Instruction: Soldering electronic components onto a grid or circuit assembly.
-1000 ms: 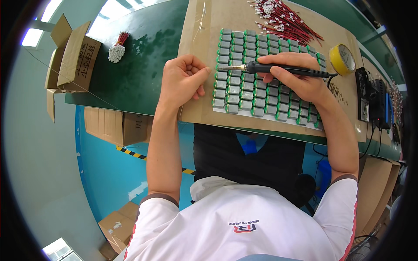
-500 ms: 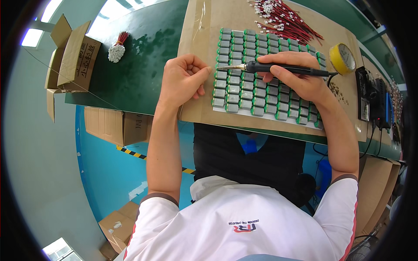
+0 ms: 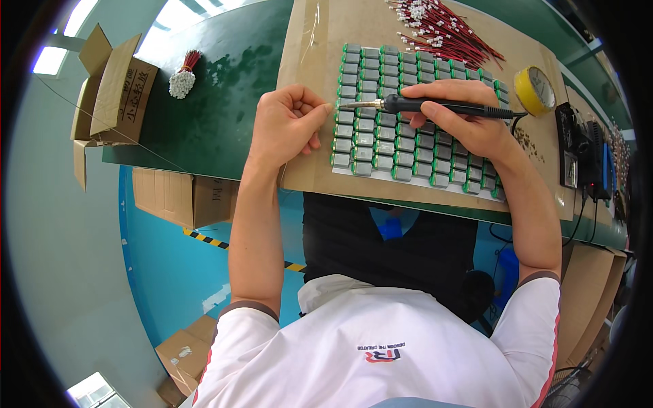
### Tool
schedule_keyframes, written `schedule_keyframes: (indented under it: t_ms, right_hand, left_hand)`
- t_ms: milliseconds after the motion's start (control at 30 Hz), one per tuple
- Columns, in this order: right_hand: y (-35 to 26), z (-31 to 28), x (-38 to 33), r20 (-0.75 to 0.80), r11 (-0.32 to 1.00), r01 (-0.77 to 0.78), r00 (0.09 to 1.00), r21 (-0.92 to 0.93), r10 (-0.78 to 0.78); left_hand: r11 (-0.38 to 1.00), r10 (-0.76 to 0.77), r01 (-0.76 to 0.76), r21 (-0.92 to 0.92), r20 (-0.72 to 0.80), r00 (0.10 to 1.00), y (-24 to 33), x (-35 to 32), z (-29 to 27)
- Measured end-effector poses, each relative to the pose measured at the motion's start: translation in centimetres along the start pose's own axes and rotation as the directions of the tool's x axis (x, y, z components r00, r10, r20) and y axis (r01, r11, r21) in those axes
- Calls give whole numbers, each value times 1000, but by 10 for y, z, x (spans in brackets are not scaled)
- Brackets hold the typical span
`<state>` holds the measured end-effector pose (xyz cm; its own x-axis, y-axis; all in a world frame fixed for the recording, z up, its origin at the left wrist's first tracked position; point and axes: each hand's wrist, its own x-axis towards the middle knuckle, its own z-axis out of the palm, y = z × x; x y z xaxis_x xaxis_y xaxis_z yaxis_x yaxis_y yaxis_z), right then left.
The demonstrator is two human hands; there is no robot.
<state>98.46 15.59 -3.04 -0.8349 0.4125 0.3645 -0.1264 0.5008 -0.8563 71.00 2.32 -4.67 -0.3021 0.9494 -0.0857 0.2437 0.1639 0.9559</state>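
My right hand (image 3: 469, 115) grips a black-handled soldering iron (image 3: 435, 105) like a pen. Its metal tip points left and lies at the left edge of a grid of small grey blocks with green ends (image 3: 384, 147), set out in rows on a white sheet. My left hand (image 3: 289, 126) is closed in a pinch just left of that tip, thumb and forefinger pressed together beside the outer column. Whatever sits between those fingertips is too small to make out. A thin pale strand shows near the left wrist.
Red wires with white connectors (image 3: 442, 30) lie behind the grid; a bundled bunch (image 3: 182, 81) rests at left. Yellow tape (image 3: 534, 92) and a black soldering station (image 3: 585, 149) stand right. An open carton (image 3: 119, 98) is at far left. Brown board (image 3: 306, 173) covers the green table.
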Motion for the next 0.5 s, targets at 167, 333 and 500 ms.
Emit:
schedule_keyframes:
  t_ms: [167,333,500]
  right_hand:
    - [0,-1,-1,2,1000,-3,1000,2,3]
    - [-3,-1,-1,-68,1000,-3,998,15,4]
    - [-6,-4,-3,-186,1000,-10,983,-9,8]
  left_hand:
    - [1000,8,-8,-28,-10,1000,0,-2,0]
    - [970,145,-173,-172,-165,976,-1,-14,1]
    - [927,357,-352,128,-18,934,22,-36,12]
